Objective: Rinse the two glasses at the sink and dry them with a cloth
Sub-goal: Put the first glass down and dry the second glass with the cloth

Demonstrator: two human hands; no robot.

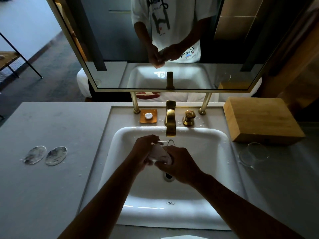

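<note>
Over the white sink (215, 140), just below the gold faucet (170, 121), both my hands hold one clear glass (168, 143) and a white cloth (160, 154). My left hand (145, 149) grips the glass near its rim. My right hand (179, 163) presses the cloth against the glass from the right. A second clear glass (253, 154) lies on the counter to the right of the sink, apart from both hands. No water stream is visible from the faucet.
A wooden box (262, 119) stands at the back right. A gold tap handle (189, 118) and a soap dish (148, 116) sit behind the basin. Two round clear coasters (45, 155) lie on the grey counter at left. A mirror (164, 42) hangs above.
</note>
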